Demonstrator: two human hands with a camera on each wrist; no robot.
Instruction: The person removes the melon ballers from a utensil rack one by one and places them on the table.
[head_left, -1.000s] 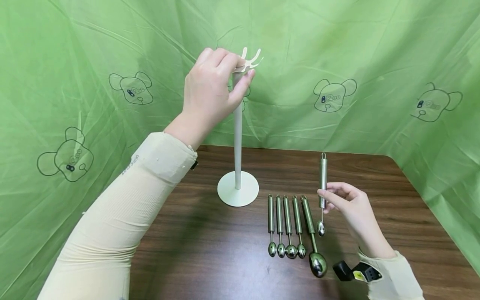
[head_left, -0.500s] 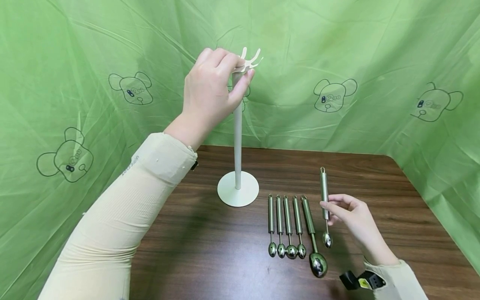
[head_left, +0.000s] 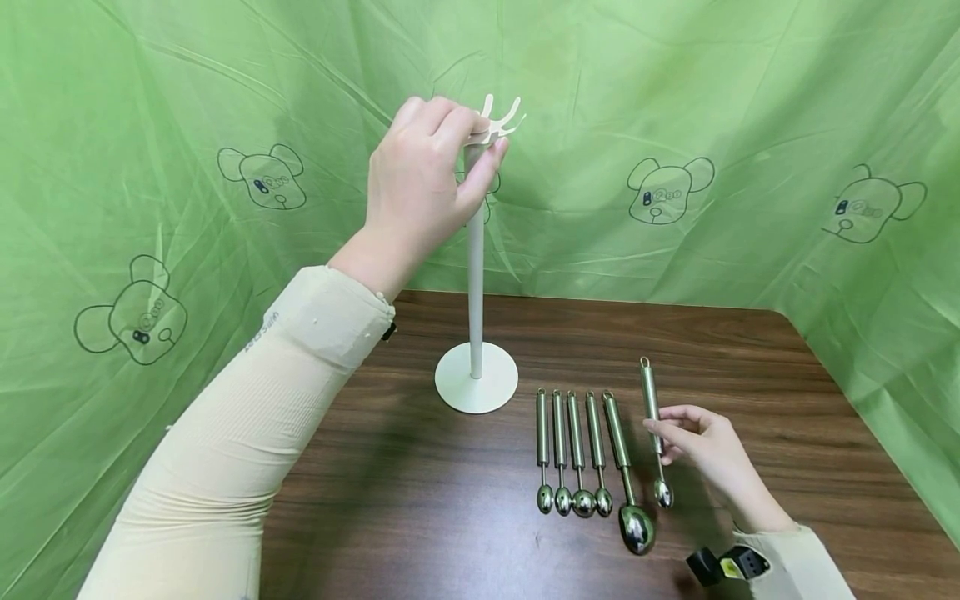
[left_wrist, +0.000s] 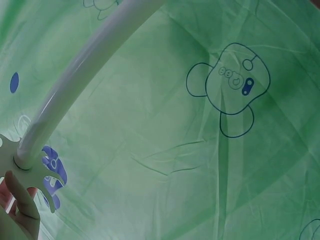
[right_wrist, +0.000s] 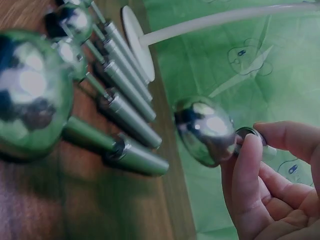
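Note:
In the head view my left hand [head_left: 423, 171] pinches the hooked top [head_left: 497, 129] of a white upright stand [head_left: 476, 283]. The left wrist view shows the thumb [left_wrist: 22, 197] against that flat, pronged top. My right hand [head_left: 712, 458] holds a shiny metal melon baller [head_left: 649, 392] by the lower part of its handle, pinched between thumb and fingers. Its looped end points away and its rounded bowl [right_wrist: 205, 132] faces the right wrist camera. It is to the right of a row of several similar melon ballers [head_left: 577, 442]; the nearest, a larger scoop [head_left: 637, 529], lies at the row's right end.
The stand's round white base [head_left: 450, 392] sits on the dark wooden table [head_left: 420, 525], left of the row. Green cloth [head_left: 577, 225] with printed bear heads surrounds the table at the back and sides.
My right hand has come nearer and slightly rightward, lowering the melon baller beside the row, its handle tilting more to the left. My left hand has stayed on the stand's top.

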